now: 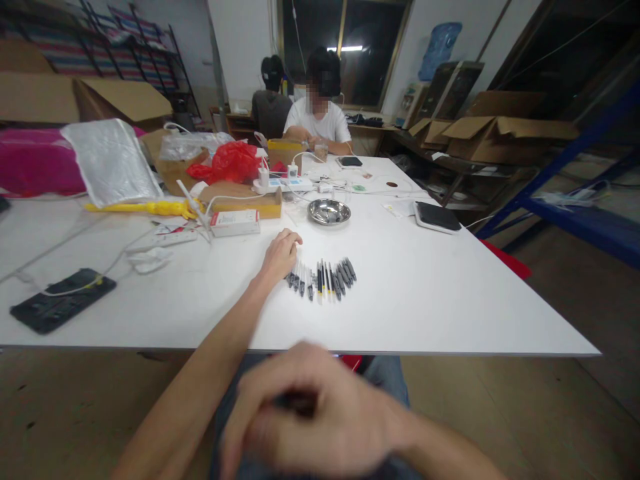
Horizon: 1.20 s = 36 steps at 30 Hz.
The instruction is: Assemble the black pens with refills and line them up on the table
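Note:
My left hand [281,255] rests on the white table [425,300], back upward, its fingers loosely bent and apart, beside the left end of a row of pen parts. Nothing shows in its grasp. Nearest to it lie several clear pen barrels [302,280] with dark ends. Thin black refills [326,279] with yellow bands lie in the middle of the row, and dark grey pen pieces [345,277] at its right. Close to the camera, below the table's front edge, my right hand [320,413] is curled and smeared by motion; whether it holds anything is hidden.
Beyond the row stands a round metal dish [329,212] with small items inside. A white box [235,223], power strip [283,183] and red plastic bag [235,162] lie further back. A dark device [63,300] is left, a black-topped scale [437,217] right. A person [320,113] sits opposite.

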### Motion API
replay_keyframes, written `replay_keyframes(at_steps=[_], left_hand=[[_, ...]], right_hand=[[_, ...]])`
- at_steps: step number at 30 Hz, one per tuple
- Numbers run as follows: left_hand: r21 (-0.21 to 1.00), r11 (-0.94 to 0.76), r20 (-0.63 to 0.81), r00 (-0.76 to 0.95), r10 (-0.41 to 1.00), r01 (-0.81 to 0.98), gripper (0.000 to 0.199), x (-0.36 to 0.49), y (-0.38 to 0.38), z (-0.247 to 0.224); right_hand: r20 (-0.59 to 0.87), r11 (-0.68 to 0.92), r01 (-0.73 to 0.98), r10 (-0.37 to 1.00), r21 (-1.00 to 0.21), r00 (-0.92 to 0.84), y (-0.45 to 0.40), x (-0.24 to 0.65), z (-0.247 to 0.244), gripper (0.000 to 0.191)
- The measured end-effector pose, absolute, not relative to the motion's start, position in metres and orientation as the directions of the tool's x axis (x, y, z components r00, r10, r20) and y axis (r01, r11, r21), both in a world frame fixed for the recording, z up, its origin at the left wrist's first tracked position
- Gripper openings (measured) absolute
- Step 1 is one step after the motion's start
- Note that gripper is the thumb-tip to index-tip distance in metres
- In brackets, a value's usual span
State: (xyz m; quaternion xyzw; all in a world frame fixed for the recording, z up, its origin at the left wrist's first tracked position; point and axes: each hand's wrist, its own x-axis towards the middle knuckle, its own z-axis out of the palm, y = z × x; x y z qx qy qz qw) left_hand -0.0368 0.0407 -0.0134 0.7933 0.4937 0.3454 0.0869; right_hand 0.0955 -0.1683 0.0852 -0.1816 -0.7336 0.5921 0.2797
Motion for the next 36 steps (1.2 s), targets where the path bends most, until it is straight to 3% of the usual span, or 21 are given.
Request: replay_keyframes(at_steps=[3,7,9,13,16,22,29,36], left_hand=[[0.469,-0.464,0.429,0.265,0.863,0.751,0.027,-0.035,0.037,-0.01],[0.442,-0.392,0.384,0.225,0.896,0.807,0.028,-0.033,0.035,-0.006],[0.415,-0.363,0.366,0.212,0.906,0.834,0.027,-0.033,0.035,-0.005],[0.377,-0.352,0.366,0.212,0.906,0.856,0.027,-0.033,0.036,-0.004],[0.384,-0.353,0.369,0.209,0.906,0.853,0.026,-0.034,0.037,-0.004],[0.428,-0.333,0.362,0.178,0.915,0.84,0.026,-0.036,0.038,-0.004],[0.433,-0.32,0.373,0.155,0.915,0.843,0.029,-0.032,0.035,-0.004],[0.364,-0.277,0.35,0.144,0.925,0.889,0.033,-0.037,0.029,0.003]], right_hand=[[0.279,0.383,0.094,0.8,-0.919,-0.531,-0.097,0.126,0.078,0.021],[0.331,0.42,0.234,0.88,-0.877,-0.34,0.003,0.179,0.057,0.012],[0.38,0.459,0.431,0.888,-0.777,-0.261,0.029,0.196,0.039,0.014],[0.338,0.544,0.541,0.833,-0.641,-0.437,0.036,0.202,0.009,0.02],[0.272,0.538,0.512,0.819,-0.669,-0.506,0.029,0.2,0.0,0.025],[0.214,0.446,0.457,0.855,-0.77,-0.473,0.029,0.202,-0.001,0.035],[0.246,0.496,0.515,0.843,-0.699,-0.478,0.029,0.198,-0.002,0.018],[0.27,0.553,0.566,0.819,-0.612,-0.507,0.022,0.198,0.004,0.019]])
